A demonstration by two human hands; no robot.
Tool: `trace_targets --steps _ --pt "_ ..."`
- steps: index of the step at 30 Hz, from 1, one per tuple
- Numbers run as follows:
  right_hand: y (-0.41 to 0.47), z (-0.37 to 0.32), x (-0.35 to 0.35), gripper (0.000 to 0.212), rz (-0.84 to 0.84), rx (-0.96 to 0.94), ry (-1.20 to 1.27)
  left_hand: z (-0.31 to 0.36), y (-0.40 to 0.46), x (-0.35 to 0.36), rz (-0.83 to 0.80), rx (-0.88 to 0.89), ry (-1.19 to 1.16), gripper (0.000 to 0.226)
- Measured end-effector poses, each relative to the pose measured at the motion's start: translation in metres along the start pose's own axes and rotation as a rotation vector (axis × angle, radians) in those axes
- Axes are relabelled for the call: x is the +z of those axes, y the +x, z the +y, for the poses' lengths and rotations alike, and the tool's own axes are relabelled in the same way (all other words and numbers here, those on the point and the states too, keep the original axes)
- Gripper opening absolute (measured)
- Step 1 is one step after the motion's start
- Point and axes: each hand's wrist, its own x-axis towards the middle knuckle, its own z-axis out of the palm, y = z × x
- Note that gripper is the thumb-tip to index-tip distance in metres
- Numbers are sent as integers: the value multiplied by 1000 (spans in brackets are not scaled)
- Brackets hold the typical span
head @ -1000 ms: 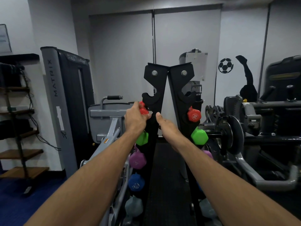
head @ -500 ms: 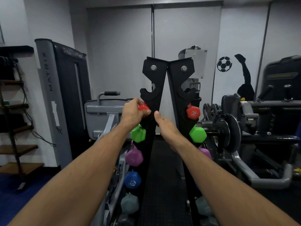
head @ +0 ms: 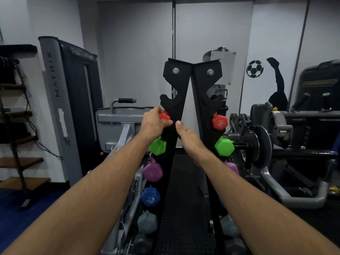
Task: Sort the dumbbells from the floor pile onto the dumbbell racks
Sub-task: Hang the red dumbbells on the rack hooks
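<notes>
Left hand [head: 153, 123] grips red dumbbell [head: 164, 116] at black rack [head: 173, 115], likely setting it in red slot (above green). Right hand [head: 185, 132] reaches between rack sides; fingers hidden, can't tell.

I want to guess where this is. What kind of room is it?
Most likely a gym. A black dumbbell rack holds coloured weights like the green dumbbell, a big Matrix exercise machine stands beside it, and a football sticker decorates the wall.

To my left stands a grey Matrix weight machine [head: 60, 100] beside wooden shelves [head: 20, 161]; a football sticker [head: 254, 69] marks the right wall.
</notes>
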Motion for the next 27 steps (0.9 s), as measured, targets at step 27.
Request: trace_targets --steps 27 --pt "-185 135 23 57 64 104 -113 -119 -251 81 0 -240 -429 30"
